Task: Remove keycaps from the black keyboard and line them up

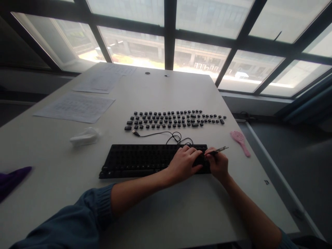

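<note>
A black keyboard (140,157) lies in front of me, with many keycaps off its upper rows and some still along its lower edge. My left hand (183,162) rests on its right part, fingers stretched out and apart. At the right end, my right hand (218,164) is closed around a slim dark pen-like tool (221,149) with a metal end pointing up and right. The tool's other end, between the two hands, is hidden. Behind the keyboard, loose black keycaps (166,121) sit in rows. A cable (158,133) with a USB plug (135,132) lies between.
On the white table (181,93), a pink hairbrush (240,141) lies near the right edge. At the left are printed papers (75,106), a crumpled white tissue or wrapper (85,137) and a purple cloth-like thing (15,180). Large windows stand beyond the table.
</note>
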Demonstrator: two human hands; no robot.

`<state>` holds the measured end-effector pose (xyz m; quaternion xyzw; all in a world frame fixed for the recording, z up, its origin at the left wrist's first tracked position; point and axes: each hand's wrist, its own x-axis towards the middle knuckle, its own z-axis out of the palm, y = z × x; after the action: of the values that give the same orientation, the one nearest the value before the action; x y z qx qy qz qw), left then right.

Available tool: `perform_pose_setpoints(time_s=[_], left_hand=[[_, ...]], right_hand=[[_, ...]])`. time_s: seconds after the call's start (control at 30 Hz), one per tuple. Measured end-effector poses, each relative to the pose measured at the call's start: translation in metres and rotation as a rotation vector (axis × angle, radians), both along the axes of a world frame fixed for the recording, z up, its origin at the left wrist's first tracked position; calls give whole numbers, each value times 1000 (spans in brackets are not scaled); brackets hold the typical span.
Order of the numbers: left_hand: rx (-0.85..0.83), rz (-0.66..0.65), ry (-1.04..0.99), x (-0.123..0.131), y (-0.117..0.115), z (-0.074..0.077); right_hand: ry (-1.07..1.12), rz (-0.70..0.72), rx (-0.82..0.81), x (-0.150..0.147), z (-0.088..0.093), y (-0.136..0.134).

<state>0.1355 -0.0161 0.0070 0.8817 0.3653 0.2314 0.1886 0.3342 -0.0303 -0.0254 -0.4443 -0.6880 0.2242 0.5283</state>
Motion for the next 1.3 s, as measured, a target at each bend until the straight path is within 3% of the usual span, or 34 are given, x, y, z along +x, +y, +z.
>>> perform_pose_setpoints(time_s=[0.17,0.47,0.9,1.03,1.2,1.3], left_hand=[[-50,-49,-128,3,2,1],[-150,-84,-150,3,4,0],[-361,-69,-346,0,17,8],[-415,-61,-370,2,16,6],[-440,-81,-382,1,13,10],[-372,-77,-368,1,11,10]], right_hand=[[-1,65,17,-4,9,-5],[5,179,72,-9,16,-9],[95,165,-18,-9,14,-6],[33,109,-16,-11,12,-6],[-9,-84,-100,-15,15,-8],[12,-182,-180,-16,16,-8]])
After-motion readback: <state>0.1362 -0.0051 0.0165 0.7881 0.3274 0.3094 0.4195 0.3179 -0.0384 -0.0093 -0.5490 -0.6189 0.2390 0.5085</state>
